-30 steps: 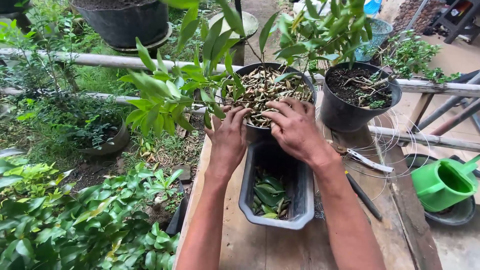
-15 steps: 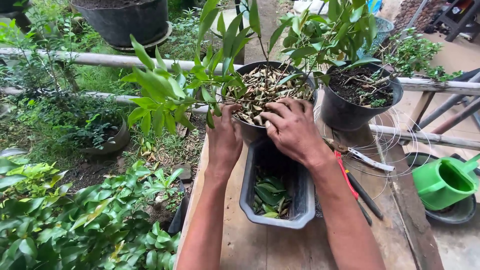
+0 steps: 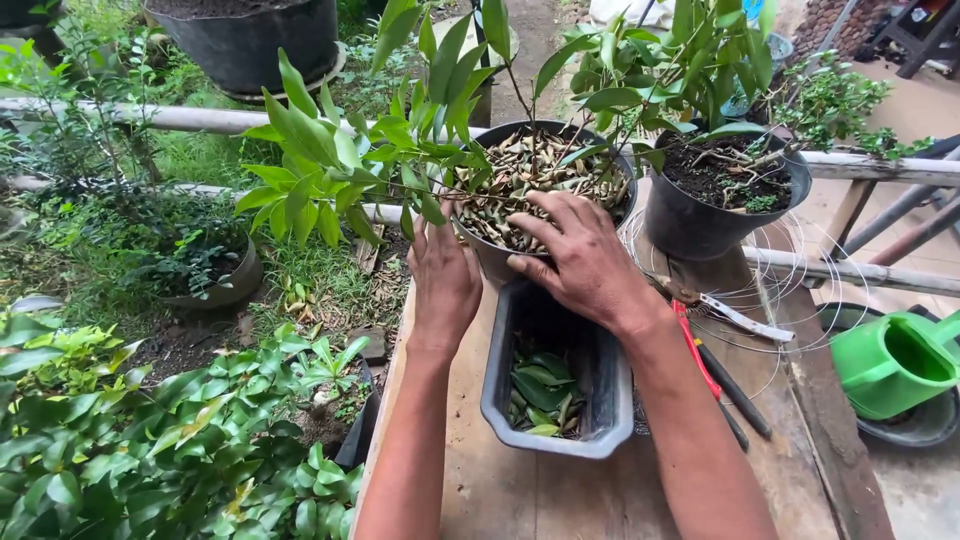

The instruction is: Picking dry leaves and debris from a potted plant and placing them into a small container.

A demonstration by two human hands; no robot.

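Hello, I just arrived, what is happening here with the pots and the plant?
A person works on a wooden table outdoors. Both hands are at a round black pot topped with dry leaves: the left hand rests against its near side, and the right hand lies over its rim and leaf litter. In front stands a grey rectangular planter holding some cut green leaves. Red-handled pruners lie to the right.

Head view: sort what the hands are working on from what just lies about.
In hand:
left hand
right hand
round black pot of dry leaves
grey rectangular planter

Lying about:
red-handled pruners
green plastic watering can
black pot of soil
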